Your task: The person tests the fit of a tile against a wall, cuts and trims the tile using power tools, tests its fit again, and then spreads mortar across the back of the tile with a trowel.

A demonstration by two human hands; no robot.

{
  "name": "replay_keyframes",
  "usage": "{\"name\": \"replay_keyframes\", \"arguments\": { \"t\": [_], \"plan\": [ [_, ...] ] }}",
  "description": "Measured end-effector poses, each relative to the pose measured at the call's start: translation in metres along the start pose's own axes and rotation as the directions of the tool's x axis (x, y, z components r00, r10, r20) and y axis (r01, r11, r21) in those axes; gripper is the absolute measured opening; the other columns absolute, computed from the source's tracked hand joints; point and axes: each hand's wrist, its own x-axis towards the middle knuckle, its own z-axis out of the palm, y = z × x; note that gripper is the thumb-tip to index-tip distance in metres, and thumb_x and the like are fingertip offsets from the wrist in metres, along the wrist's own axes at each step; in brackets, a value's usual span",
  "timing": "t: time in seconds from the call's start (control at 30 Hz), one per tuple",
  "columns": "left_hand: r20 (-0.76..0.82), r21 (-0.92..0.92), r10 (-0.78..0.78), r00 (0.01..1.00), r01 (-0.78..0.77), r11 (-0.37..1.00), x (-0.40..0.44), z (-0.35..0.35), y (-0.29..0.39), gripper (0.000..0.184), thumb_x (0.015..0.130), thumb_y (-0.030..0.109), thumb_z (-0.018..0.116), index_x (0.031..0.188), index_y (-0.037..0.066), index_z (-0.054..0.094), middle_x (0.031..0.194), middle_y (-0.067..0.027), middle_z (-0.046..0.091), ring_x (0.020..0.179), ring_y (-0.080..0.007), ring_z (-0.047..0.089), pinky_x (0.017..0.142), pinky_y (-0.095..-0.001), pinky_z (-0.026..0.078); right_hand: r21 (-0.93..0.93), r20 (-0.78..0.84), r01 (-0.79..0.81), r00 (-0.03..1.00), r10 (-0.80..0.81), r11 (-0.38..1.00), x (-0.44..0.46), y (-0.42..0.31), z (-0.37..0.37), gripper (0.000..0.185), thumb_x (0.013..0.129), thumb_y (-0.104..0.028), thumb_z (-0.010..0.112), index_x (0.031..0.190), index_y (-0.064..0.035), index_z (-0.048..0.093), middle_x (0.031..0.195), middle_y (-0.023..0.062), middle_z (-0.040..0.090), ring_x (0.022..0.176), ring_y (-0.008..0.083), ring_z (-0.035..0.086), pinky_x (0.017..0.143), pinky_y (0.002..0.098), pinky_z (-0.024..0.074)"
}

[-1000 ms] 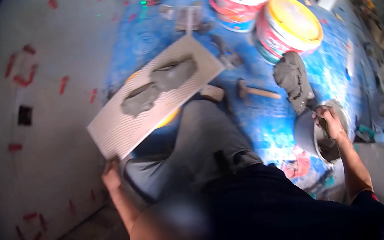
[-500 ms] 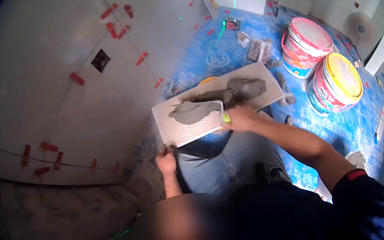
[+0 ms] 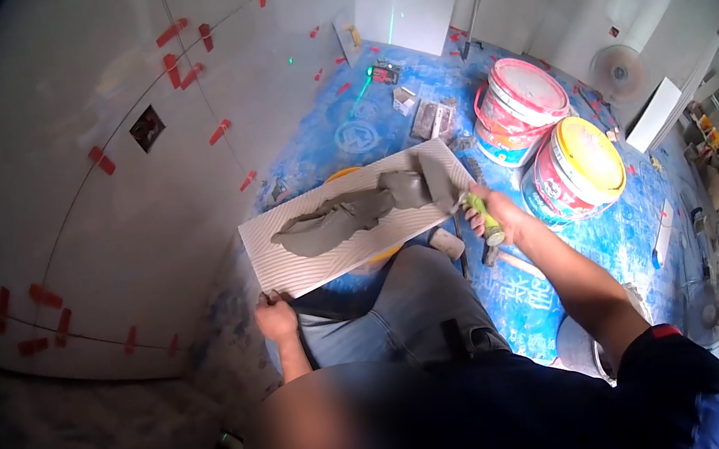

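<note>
A tile (image 3: 288, 278) with a ridged back lies face down in front of my knees. Grey adhesive (image 3: 331, 224) is smeared along its middle, with a thicker lump toward the right end. My right hand (image 3: 496, 210) is wrapped around the yellow-green handle of a trowel (image 3: 485, 218); the blade, coated in grey, rests on the adhesive at the tile's right end. At the tile's near left corner, the fingers of my left hand (image 3: 277, 317) are closed on its edge. A yellow rim (image 3: 384, 258) of something shows beneath the tile.
Two buckets stand to the right, one with a pink rim (image 3: 529, 89), one with a yellow lid (image 3: 592, 159). The tiled wall (image 3: 84, 89) with red wedges is close on the left. A laser level (image 3: 384, 73) sits on the blue floor covering (image 3: 521, 293).
My right hand has carried the trowel from the tile's middle to its right end. My left hand stays at the near left corner. The view has shifted rightward.
</note>
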Motion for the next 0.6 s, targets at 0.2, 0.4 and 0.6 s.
{"name": "replay_keyframes", "arguments": {
  "t": [0.2,0.4,0.6],
  "plan": [
    [0.018,-0.010,-0.017,1.000,0.017,1.000,-0.003,-0.003,-0.001,0.037,0.087,0.023,0.055,0.115,-0.001,0.063,0.102,-0.0249,0.064,0.098,-0.0395,0.061,0.086,-0.0419,0.047,0.121,0.290,-0.231,0.938,0.188,0.966,0.006,0.065,0.126,0.044,0.093,-0.056,0.045,0.078,-0.0139,0.045,0.061,-0.0013,0.043,0.046,0.0099,0.040,0.042,0.0258,0.0358],
    [0.075,-0.062,-0.044,0.996,0.048,0.997,-0.004,-0.013,0.005,0.039,0.085,0.023,0.059,0.114,-0.004,0.062,0.101,-0.0236,0.065,0.097,-0.0364,0.063,0.084,-0.0393,0.048,-0.094,0.333,-0.259,0.902,0.275,0.961,0.028,0.076,0.212,0.048,0.095,-0.054,0.044,0.085,-0.0075,0.051,0.064,0.0041,0.052,0.049,0.0146,0.051,0.045,0.0328,0.0438],
    [0.087,-0.116,-0.134,0.987,0.143,0.983,-0.004,-0.010,0.007,0.038,0.083,0.016,0.063,0.117,0.000,0.062,0.098,-0.0177,0.069,0.089,-0.0284,0.067,0.080,-0.0370,0.049,-0.931,0.272,0.207,0.942,-0.194,-0.300,0.007,0.030,0.144,0.060,0.095,-0.048,0.042,0.112,0.0084,0.054,0.106,0.0266,0.063,0.101,0.0379,0.062,0.085,0.0451,0.0492]
  ]
}}
